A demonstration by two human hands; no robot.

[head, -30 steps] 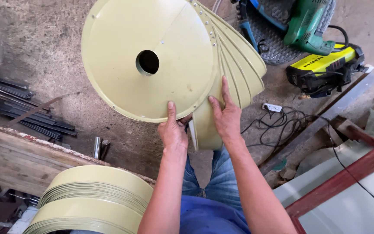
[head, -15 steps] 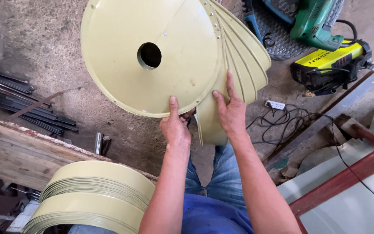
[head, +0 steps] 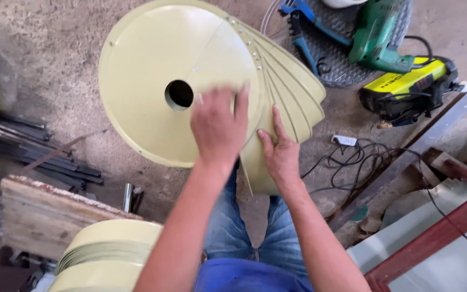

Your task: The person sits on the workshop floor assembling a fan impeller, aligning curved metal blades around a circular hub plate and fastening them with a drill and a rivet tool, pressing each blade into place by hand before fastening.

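Note:
A pale yellow metal disc (head: pixel 147 70) with a round centre hole stands tilted in front of me, with several curved yellow blades (head: pixel 293 92) fanned out behind its right side. My left hand (head: pixel 220 127) lies flat on the disc face just right of the hole, fingers spread, blurred by motion. My right hand (head: pixel 279 154) presses on the lower blades at the disc's right edge. My jeans-clad legs are below.
A stack of yellow metal cones (head: pixel 109 257) sits at the lower left by a wooden block (head: pixel 44 216). Dark steel bars (head: pixel 33 148) lie at the left. A green power tool (head: pixel 382 35), a yellow-black tool (head: pixel 412 86), cables (head: pixel 352 159) and a red frame (head: pixel 439 238) are on the right.
My left hand has left the disc's lower rim and moved up onto its face near the hole. My right hand stays on the blades.

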